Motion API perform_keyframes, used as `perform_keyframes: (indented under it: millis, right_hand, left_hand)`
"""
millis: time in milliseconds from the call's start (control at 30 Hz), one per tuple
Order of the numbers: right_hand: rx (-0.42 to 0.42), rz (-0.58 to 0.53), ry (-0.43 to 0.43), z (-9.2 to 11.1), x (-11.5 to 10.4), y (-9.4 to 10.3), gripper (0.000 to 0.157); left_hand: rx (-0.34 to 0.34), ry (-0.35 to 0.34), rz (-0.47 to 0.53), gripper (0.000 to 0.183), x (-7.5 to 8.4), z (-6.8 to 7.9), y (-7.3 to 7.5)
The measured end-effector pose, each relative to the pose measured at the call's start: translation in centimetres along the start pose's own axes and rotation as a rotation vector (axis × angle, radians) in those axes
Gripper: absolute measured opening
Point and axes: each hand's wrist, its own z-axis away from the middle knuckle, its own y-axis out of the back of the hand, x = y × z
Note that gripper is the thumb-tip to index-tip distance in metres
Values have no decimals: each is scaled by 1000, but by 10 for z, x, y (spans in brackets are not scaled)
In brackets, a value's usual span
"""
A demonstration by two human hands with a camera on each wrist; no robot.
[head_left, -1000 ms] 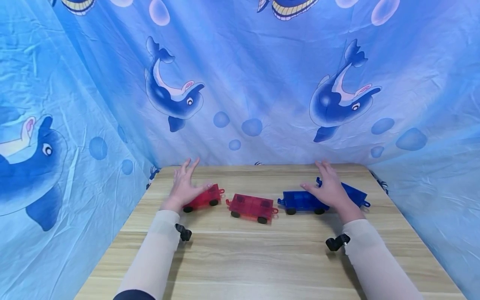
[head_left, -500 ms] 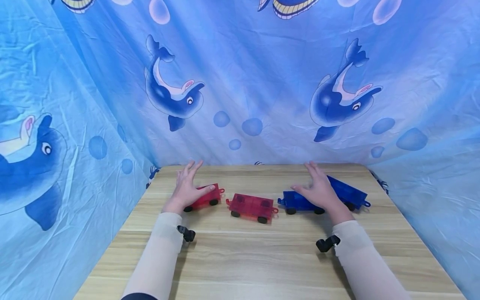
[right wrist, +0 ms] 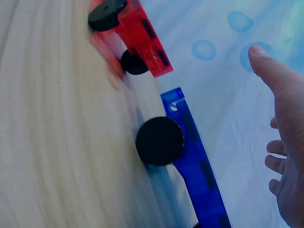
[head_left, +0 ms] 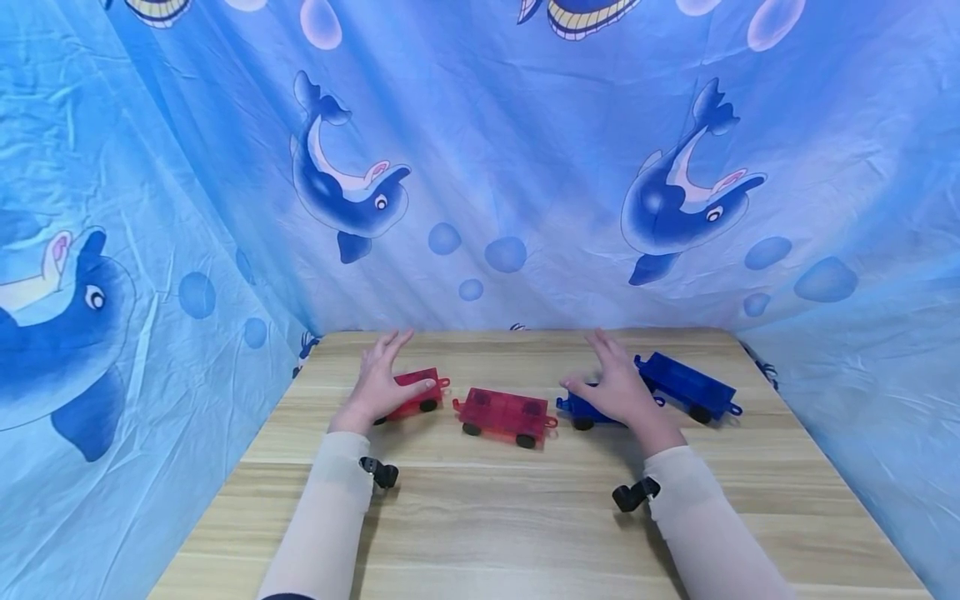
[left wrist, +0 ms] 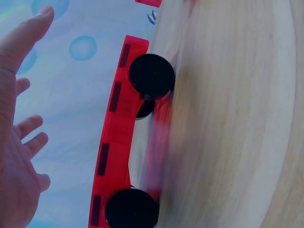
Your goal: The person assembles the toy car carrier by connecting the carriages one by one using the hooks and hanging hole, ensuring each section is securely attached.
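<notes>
My left hand (head_left: 377, 379) hovers over a translucent red toy train car (head_left: 420, 400) with black wheels, its fingers and thumb spread apart. In the left wrist view that car (left wrist: 111, 128) stands on its wheels, with the hand (left wrist: 21, 142) apart from it. My right hand (head_left: 613, 382) is spread over a blue toy train car (head_left: 592, 412), partly hiding it in the head view. The right wrist view shows this blue car (right wrist: 199, 175) below the hand (right wrist: 285, 133), which holds nothing. A second red car (head_left: 502, 412) stands between the two hands.
Another blue car (head_left: 688, 385) stands at an angle behind and right of my right hand. The cars have hooks and loops at their ends. All stand toward the back of a wooden table (head_left: 480, 517). A blue dolphin-print curtain (head_left: 480, 167) rises behind the table.
My right hand has moved left, from above the two blue cars to over the nearer one, uncovering the far blue car. My left hand has shifted slightly right. The cars have stayed in place.
</notes>
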Motion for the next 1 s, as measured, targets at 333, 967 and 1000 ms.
perform_keyframes:
  millis: [333, 967, 1000]
  right_hand:
    - [-16, -8, 12, -1, -14, -12, 107]
    - [-99, -13, 67, 6, -37, -41, 101]
    - [-107, -22, 66, 6, -37, -43, 101]
  left_hand:
    - [-23, -13, 18, 103, 5, -2, -5]
    - [-103, 25, 7, 97, 17, 3, -12]
    - [-105, 25, 2, 96, 17, 3, -12]
